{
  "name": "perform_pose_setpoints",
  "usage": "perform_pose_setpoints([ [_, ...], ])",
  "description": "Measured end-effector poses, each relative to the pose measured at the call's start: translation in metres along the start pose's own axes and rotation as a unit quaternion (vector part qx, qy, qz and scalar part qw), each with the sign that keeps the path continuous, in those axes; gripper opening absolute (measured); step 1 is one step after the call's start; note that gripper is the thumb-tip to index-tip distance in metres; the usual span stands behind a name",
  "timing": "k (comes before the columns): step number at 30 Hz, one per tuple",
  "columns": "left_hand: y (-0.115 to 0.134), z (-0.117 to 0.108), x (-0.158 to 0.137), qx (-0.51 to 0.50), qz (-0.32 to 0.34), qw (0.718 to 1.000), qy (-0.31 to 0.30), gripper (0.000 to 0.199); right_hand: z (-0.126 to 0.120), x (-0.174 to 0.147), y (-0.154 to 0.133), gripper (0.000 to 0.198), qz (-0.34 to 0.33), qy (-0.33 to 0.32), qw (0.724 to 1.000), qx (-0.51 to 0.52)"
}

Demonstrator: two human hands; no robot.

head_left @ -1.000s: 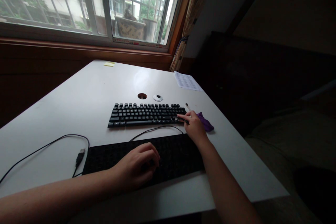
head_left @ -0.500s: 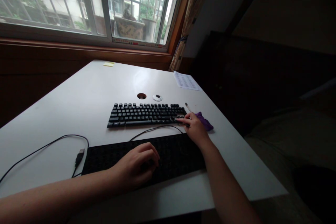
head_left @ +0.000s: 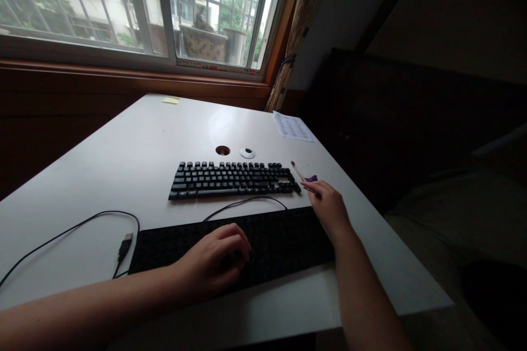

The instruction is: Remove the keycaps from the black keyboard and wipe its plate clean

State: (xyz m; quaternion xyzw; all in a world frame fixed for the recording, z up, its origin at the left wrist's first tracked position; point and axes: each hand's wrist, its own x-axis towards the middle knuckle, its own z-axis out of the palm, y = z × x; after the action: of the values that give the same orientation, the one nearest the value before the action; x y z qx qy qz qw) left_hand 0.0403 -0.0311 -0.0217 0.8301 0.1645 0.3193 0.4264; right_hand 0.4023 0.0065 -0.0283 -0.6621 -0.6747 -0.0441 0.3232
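My left hand (head_left: 224, 255) rests on a black keyboard (head_left: 173, 247) with its fingers curled; what lies inside them, if anything, is hidden. My right hand (head_left: 327, 203) is beyond the keyboard's right end, fingers close together. Its fingertips lie over the lower handle of a thin brush (head_left: 297, 169), whose dark head points away from me. Whether they grip the handle or something small, I cannot make out. Just left of them are black keycaps (head_left: 230, 180), set out in rows like a keyboard, with a gap near the right end. A purple cloth (head_left: 312, 178) shows partly behind the right hand.
A black cable with a USB plug (head_left: 124, 247) lies left of the keyboard. Behind the keycaps are a round hole (head_left: 223, 151) in the white desk (head_left: 82, 175) and a white ring-shaped cover (head_left: 247, 152). Farther back are printed paper (head_left: 294, 127) and a yellow note (head_left: 171, 100).
My right hand has moved right, off the right end of the keycap rows, to the brush handle, and now covers most of the purple cloth. My left hand has not moved.
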Motion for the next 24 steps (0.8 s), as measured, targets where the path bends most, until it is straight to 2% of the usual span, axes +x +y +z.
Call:
perform_pose_setpoints([
  [9,0.001,0.0,0.001,0.008,-0.002,1.0,0.0,0.021,0.008,-0.003,-0.014,0.034,0.0,-0.052,0.998,0.031],
  [24,0.003,-0.001,0.001,0.009,0.002,1.0,-0.002,0.019,0.011,-0.004,-0.011,0.038,0.003,-0.098,0.994,0.049],
])
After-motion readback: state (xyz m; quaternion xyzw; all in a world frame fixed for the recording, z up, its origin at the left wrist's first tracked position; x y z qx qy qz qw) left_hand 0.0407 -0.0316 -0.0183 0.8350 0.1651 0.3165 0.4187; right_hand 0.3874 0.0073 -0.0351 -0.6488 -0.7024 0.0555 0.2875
